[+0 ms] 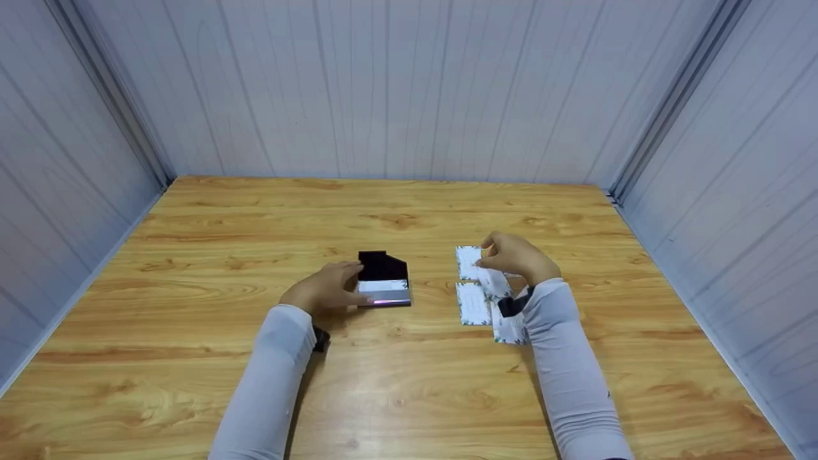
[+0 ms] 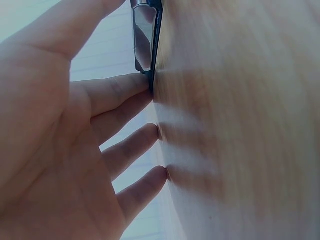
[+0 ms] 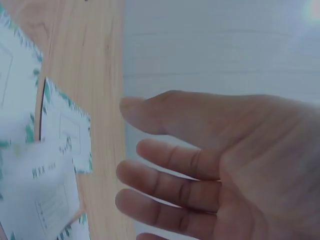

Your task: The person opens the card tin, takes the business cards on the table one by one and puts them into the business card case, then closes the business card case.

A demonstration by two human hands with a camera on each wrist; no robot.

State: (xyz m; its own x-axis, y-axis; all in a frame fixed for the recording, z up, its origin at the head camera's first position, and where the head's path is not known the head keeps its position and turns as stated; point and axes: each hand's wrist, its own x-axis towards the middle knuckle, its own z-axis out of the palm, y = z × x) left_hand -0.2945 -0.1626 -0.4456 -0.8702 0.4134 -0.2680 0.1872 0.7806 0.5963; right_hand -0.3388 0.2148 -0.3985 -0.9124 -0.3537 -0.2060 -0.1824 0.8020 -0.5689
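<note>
A business card case (image 1: pixel 383 295) lies on the table with its dark lid (image 1: pixel 380 265) raised; a white strip shows inside. My left hand (image 1: pixel 326 286) holds the case at its left side, thumb at the front part and index finger at the lid's edge. In the left wrist view the other fingertips (image 2: pixel 160 172) rest at the tabletop. To the right, several white cards with leafy borders (image 1: pixel 473 305) lie spread and partly overlapping. Over them hovers my right hand (image 1: pixel 519 257), fingers loosely bent, with nothing between thumb and fingers in the right wrist view.
The wood-grain table (image 1: pixel 396 370) is bounded by a pale panelled wall (image 1: pixel 383 89) at the back and by side walls left and right. Black straps (image 1: pixel 321 338) sit at both wrists. My right forearm partly covers the nearest cards.
</note>
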